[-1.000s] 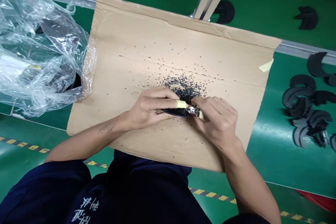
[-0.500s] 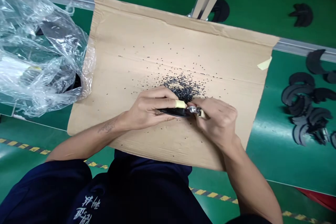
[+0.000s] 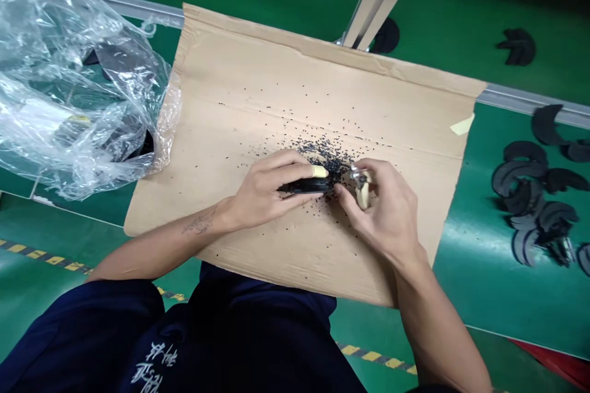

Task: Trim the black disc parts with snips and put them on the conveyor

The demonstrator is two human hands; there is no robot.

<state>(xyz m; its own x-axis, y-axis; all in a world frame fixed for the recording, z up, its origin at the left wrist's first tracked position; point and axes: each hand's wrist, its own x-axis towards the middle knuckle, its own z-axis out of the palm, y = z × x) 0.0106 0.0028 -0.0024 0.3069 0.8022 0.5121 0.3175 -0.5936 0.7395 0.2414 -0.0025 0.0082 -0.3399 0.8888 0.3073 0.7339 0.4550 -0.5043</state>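
Left hand (image 3: 262, 191) pinching thin black curved part (image 3: 304, 185) between thumb and fingers, over brown cardboard sheet (image 3: 276, 258). Right hand (image 3: 391, 212) curled round silver metal tool with cream handle (image 3: 362, 195), apart from part. Black chips (image 3: 335, 166) heaped beyond. Green tabletop (image 3: 479, 288); clear plastic bag (image 3: 50, 73) left, black crescent pieces (image 3: 519, 177) right.

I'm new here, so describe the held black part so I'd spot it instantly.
Find the big cardboard sheet. Beside its tiny black bits, the left hand holds the black part. Unlike the loose black pieces at far right, it's gripped.
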